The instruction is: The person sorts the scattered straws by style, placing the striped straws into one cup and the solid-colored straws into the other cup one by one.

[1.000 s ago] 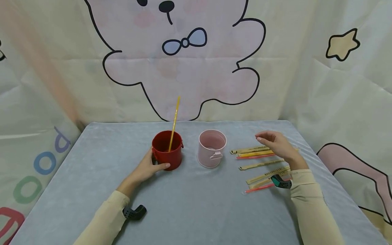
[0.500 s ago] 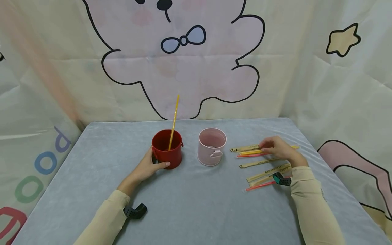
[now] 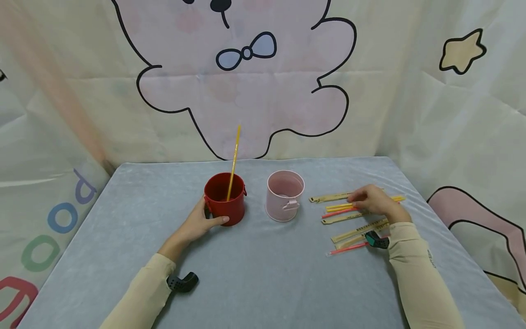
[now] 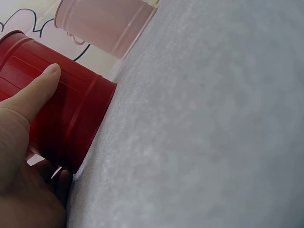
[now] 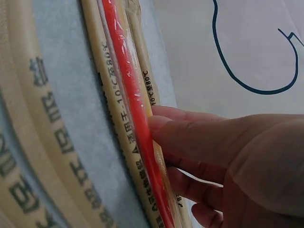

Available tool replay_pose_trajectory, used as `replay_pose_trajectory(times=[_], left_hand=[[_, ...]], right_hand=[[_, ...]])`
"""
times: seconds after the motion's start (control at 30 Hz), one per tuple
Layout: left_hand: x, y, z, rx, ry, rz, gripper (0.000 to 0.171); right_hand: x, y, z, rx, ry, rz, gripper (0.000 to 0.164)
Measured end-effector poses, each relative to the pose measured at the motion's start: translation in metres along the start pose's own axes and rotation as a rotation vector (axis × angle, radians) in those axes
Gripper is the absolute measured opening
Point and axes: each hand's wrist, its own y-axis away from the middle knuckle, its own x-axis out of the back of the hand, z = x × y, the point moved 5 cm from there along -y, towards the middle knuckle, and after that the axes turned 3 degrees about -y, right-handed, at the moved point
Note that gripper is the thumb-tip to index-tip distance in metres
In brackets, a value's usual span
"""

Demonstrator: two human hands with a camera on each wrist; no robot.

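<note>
My left hand (image 3: pixel 201 224) holds the small red bucket (image 3: pixel 230 212) low on its left side, thumb across the front. A yellow straw (image 3: pixel 234 160) stands tilted inside that bucket. My right hand (image 3: pixel 371 201) is at the far group of straws on the right, pinching a yellow straw (image 3: pixel 337 208) between thumb and fingers. Right beside it lies a red straw (image 5: pixel 135 104) in clear plastic, close to my thumb in the right wrist view. Part of the pinched straw is hidden behind the red one and my fingers.
A pale pink bucket (image 3: pixel 274 205) stands between the red bucket and the straws. Paper-wrapped straws (image 3: pixel 328 198) lie around my right hand, with more paper-wrapped straws (image 3: pixel 353 233) and another red straw (image 3: pixel 349 248) nearer the front. Grey-blue cloth (image 3: pixel 263 283) covers the table.
My right hand has come down onto the far straws and taken hold. The yellow and red straws there have shifted slightly right. My left hand and the red bucket stay put.
</note>
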Motion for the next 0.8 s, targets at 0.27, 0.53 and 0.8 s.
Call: replay_pose_trajectory(times=[0.27,0.53,0.8], left_hand=[[0.0,0.0,0.001,-0.006,-0.013,-0.004,0.083],[-0.003,0.004,-0.001,-0.022,-0.004,-0.001,0.081],[-0.001,0.002,0.0,0.001,-0.014,0.001,0.082]], right_hand=[[-0.002,0.001,0.005,0.008,-0.05,-0.021,0.013],[-0.004,0.003,0.01,0.034,-0.094,-0.016,0.014],[0.003,0.002,0.003,0.06,-0.089,0.023,0.015]])
